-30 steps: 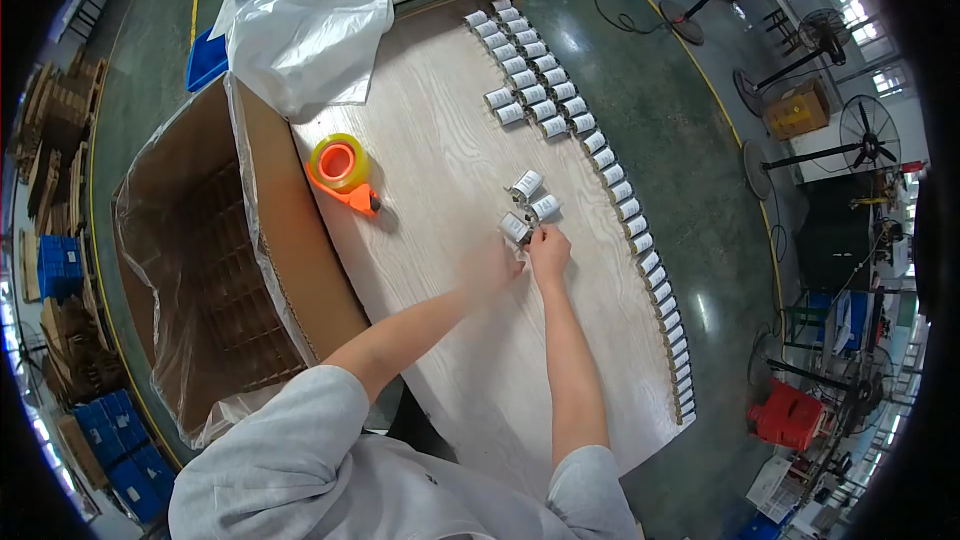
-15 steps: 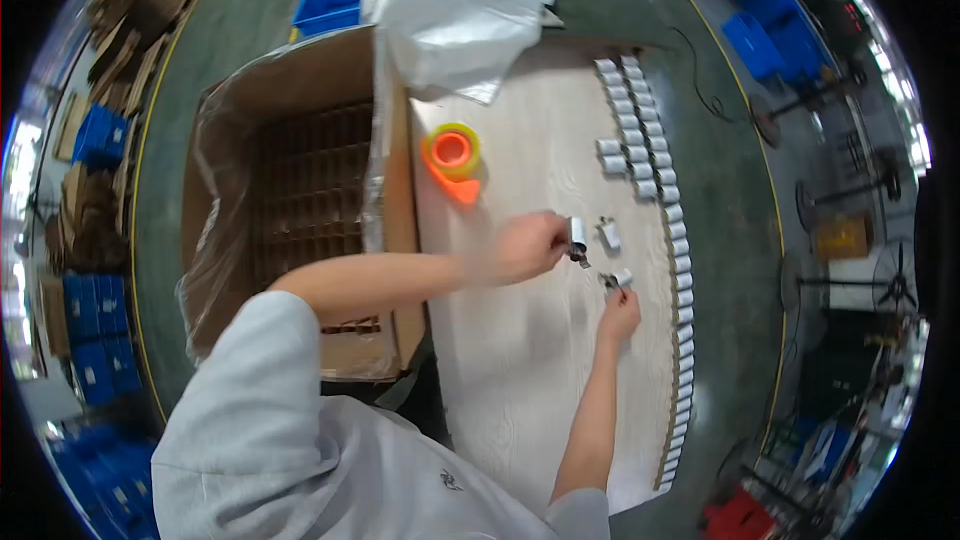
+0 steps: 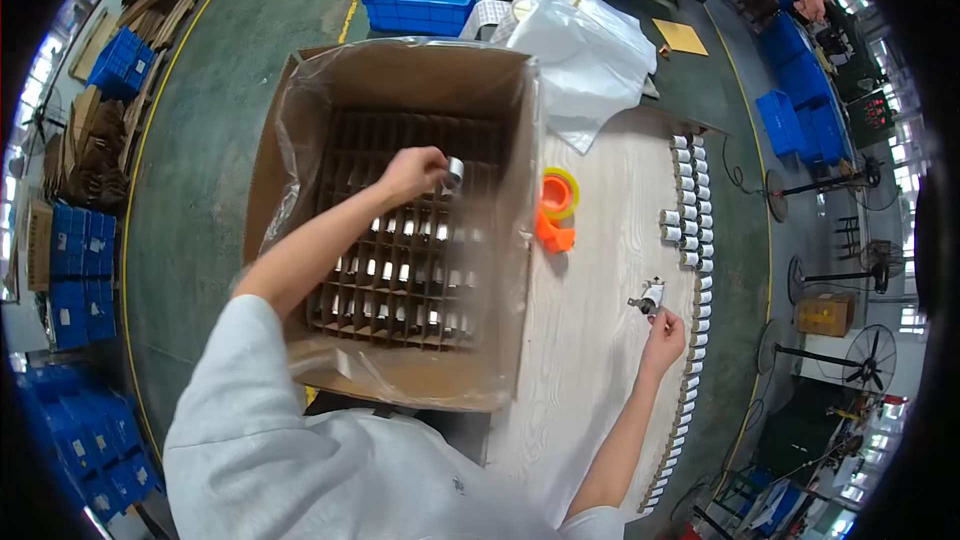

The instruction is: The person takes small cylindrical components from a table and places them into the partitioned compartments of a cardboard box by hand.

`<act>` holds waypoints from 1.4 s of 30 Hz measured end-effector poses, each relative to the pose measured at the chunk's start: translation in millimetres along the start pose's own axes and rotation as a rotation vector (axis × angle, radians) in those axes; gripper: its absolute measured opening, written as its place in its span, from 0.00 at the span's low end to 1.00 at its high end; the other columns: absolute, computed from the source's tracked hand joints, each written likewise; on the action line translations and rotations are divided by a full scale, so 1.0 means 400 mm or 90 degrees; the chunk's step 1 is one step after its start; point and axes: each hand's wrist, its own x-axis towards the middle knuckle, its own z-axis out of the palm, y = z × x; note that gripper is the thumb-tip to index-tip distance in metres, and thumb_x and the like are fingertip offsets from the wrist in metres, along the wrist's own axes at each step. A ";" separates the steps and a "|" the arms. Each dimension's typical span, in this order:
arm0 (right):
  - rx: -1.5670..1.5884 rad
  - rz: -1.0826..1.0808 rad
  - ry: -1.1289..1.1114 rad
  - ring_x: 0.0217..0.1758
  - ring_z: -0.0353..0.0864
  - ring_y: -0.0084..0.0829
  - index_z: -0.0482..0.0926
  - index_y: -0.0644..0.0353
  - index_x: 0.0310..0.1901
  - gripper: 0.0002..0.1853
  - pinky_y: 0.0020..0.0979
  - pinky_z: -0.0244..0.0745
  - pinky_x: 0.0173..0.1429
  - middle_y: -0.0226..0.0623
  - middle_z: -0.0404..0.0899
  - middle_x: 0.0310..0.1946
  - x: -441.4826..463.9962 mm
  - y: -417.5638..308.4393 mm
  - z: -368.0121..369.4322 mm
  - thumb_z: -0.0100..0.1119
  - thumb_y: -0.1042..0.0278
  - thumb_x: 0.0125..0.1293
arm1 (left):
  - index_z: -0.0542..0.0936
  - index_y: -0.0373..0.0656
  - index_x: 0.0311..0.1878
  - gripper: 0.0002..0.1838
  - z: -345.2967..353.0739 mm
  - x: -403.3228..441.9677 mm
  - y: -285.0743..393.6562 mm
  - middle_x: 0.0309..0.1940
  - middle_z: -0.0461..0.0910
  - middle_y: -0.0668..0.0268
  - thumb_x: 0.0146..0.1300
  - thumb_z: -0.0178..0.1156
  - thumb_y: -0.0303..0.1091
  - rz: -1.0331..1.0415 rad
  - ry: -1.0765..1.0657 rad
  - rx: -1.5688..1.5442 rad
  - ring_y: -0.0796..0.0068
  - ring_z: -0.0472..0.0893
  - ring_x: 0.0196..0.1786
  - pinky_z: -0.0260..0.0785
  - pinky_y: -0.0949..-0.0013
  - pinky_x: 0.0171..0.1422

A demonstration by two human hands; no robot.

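My left hand is over the open cardboard box, its fingers closed on a silver cylindrical part. Compartments of the brown divider grid below it hold several similar shiny parts. Over the table's right half, my right hand pinches a small cylindrical part with a dark metal end. A white-bodied part shows right by those fingertips; where one part ends and the other begins is hard to make out.
White cylindrical parts stand in rows along the table's right edge. An orange tape dispenser lies beside the cardboard box, which has a clear plastic liner. Plastic sheeting covers the table's far end, near a blue crate.
My left hand has carried its part from above the table leftward to over the box. My right hand has shifted forward toward the part lying on the table. The view has also swung left.
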 end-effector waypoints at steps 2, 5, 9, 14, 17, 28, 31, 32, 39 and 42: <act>0.051 -0.015 -0.014 0.33 0.81 0.27 0.75 0.70 0.40 0.07 0.24 0.75 0.39 0.40 0.79 0.34 -0.012 -0.077 0.033 0.52 0.76 0.62 | 0.79 0.38 0.37 0.09 0.043 0.024 -0.048 0.30 0.81 0.59 0.52 0.62 0.28 -0.008 -0.049 0.032 0.71 0.80 0.35 0.70 0.67 0.40; 0.087 -0.014 -0.052 0.35 0.80 0.25 0.74 0.70 0.41 0.07 0.23 0.75 0.40 0.39 0.79 0.36 -0.031 -0.161 0.070 0.51 0.77 0.63 | 0.80 0.41 0.34 0.09 0.082 0.061 -0.094 0.28 0.80 0.58 0.50 0.64 0.32 0.027 -0.059 0.112 0.61 0.80 0.34 0.70 0.64 0.39; 0.166 -0.007 -0.088 0.36 0.79 0.22 0.74 0.69 0.41 0.07 0.22 0.75 0.41 0.40 0.79 0.39 -0.060 -0.274 0.099 0.51 0.76 0.64 | 0.81 0.44 0.29 0.07 0.094 0.096 -0.101 0.29 0.80 0.58 0.48 0.60 0.35 0.006 -0.101 0.130 0.56 0.79 0.36 0.71 0.58 0.41; 0.222 -0.030 -0.101 0.38 0.78 0.22 0.74 0.68 0.40 0.06 0.23 0.75 0.44 0.42 0.78 0.43 -0.087 -0.390 0.143 0.51 0.76 0.64 | 0.82 0.46 0.29 0.07 0.126 0.140 -0.110 0.30 0.81 0.58 0.46 0.57 0.32 0.024 -0.151 0.300 0.56 0.80 0.39 0.72 0.58 0.41; 0.247 -0.050 -0.139 0.41 0.77 0.23 0.74 0.68 0.40 0.06 0.24 0.74 0.46 0.42 0.77 0.45 -0.105 -0.453 0.201 0.51 0.77 0.64 | 0.83 0.47 0.29 0.07 0.147 0.140 -0.097 0.31 0.81 0.57 0.45 0.58 0.32 0.027 -0.184 0.395 0.57 0.81 0.39 0.73 0.58 0.41; -0.008 -0.302 -0.216 0.35 0.80 0.30 0.75 0.64 0.37 0.05 0.29 0.73 0.40 0.41 0.80 0.35 -0.109 -0.535 0.595 0.53 0.74 0.60 | 0.80 0.47 0.21 0.08 0.255 0.103 -0.157 0.25 0.81 0.61 0.50 0.54 0.35 0.106 -0.174 0.451 0.64 0.82 0.31 0.73 0.61 0.30; -0.168 -0.339 -0.268 0.36 0.79 0.41 0.75 0.61 0.34 0.05 0.36 0.72 0.39 0.44 0.79 0.32 -0.074 -0.543 0.678 0.53 0.71 0.59 | 0.77 0.46 0.35 0.10 0.167 0.059 -0.114 0.22 0.80 0.63 0.51 0.52 0.38 0.278 -0.309 0.469 0.64 0.81 0.27 0.70 0.62 0.23; -0.205 -0.363 -0.299 0.37 0.78 0.43 0.75 0.59 0.34 0.05 0.39 0.72 0.39 0.44 0.79 0.32 -0.046 -0.519 0.711 0.53 0.70 0.58 | 0.75 0.46 0.38 0.12 0.165 0.057 -0.140 0.22 0.79 0.64 0.51 0.52 0.38 0.316 -0.318 0.476 0.64 0.80 0.26 0.69 0.62 0.23; -0.463 -0.348 -0.596 0.41 0.76 0.47 0.76 0.58 0.35 0.06 0.42 0.70 0.43 0.46 0.79 0.32 0.043 -0.445 0.816 0.54 0.68 0.56 | 0.76 0.46 0.43 0.18 0.122 0.054 -0.175 0.25 0.79 0.65 0.47 0.55 0.40 0.325 -0.332 0.473 0.65 0.79 0.26 0.69 0.62 0.26; -0.479 -0.362 -0.609 0.41 0.76 0.48 0.75 0.59 0.34 0.06 0.42 0.70 0.43 0.47 0.78 0.33 0.055 -0.413 0.834 0.53 0.70 0.55 | 0.82 0.41 0.35 0.18 0.152 0.046 -0.222 0.21 0.77 0.65 0.41 0.57 0.39 0.342 -0.206 0.357 0.66 0.77 0.21 0.65 0.64 0.22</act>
